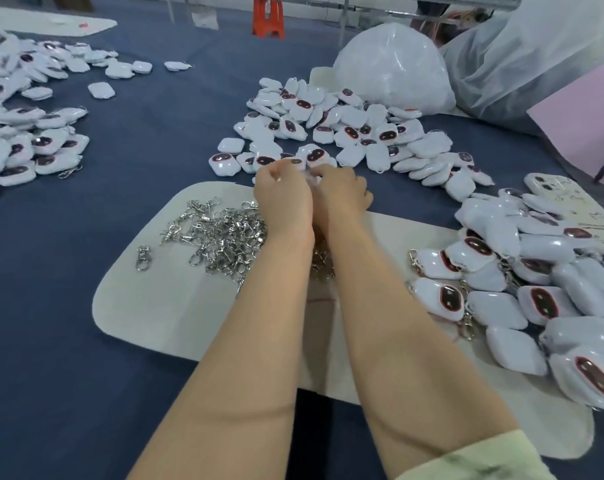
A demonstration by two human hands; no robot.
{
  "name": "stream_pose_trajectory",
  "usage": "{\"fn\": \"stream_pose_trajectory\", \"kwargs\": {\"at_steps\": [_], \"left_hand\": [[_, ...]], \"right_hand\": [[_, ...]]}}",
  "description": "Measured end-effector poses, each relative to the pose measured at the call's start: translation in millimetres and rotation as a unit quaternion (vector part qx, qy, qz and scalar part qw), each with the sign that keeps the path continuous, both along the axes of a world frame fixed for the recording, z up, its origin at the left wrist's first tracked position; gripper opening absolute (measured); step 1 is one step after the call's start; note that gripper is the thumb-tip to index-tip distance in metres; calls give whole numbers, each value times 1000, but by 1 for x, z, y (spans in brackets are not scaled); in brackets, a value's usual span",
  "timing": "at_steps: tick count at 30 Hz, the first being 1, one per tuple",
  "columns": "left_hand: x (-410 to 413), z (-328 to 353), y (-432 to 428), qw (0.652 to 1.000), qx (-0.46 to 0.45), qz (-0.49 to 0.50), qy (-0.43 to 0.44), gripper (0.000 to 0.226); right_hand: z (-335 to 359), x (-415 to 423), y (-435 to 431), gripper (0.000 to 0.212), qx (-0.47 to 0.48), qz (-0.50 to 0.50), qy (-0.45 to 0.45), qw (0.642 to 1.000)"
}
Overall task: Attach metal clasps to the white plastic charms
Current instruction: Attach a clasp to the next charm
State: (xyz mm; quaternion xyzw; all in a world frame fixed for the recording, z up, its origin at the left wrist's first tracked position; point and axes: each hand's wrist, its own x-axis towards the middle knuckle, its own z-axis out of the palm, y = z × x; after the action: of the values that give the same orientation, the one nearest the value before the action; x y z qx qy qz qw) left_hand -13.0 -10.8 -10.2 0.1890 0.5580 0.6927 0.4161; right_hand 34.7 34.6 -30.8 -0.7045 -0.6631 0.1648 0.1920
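Both hands meet in the centre of the frame, above the far edge of a white mat (176, 306) that lies on the blue table (68, 375). The left hand (283, 197) has its fingers curled and pinches a small white charm (310, 177) at its tip. The right hand (342, 195) pinches the same charm from the other side with thumb and forefinger, and its other fingers are curled downward. The charm is blurred, so I cannot tell if a clasp already hangs on it.

A heap of metal clasps (224, 237) lies on the mat just left of the left wrist, and one single clasp (143, 258) lies apart from it, further left. Behind the hands, in the upper centre, there is a loose pile of charms (349, 133), white with dark oval faces. A second pile (522, 292) in the lower right has clasps on several pieces. A third pile (27, 147) is at the left edge. A white plastic bag (390, 67) stands behind the centre pile.
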Motion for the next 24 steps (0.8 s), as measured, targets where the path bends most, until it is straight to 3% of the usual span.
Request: {"fn": "stream_pose_trajectory", "kwargs": {"at_steps": [3,6,10,13,16,22,23,24], "left_hand": [[-7,-2,1,1000,-10,1,21,13],[-14,0,-4,996,3,-34,77,20],[-12,4,-18,978,8,-169,120,19],[-11,4,-32,964,1,-258,59,21],[-10,6,-50,961,23,-277,-1,17],[-12,11,-77,958,-56,-281,15,40],[-11,10,-81,960,-61,-274,17,37],[-10,7,-84,964,-59,-259,15,32]], "right_hand": [[3,13,2,34,53,-29,21,998],[18,36,-6,35,103,7,175,979],[40,51,-35,13,60,106,319,940],[45,53,-55,15,30,125,368,921],[40,53,-76,16,13,94,412,906],[40,66,-111,13,-34,75,638,766],[39,67,-115,14,-33,66,634,770],[36,67,-119,13,-19,54,585,809]]}}
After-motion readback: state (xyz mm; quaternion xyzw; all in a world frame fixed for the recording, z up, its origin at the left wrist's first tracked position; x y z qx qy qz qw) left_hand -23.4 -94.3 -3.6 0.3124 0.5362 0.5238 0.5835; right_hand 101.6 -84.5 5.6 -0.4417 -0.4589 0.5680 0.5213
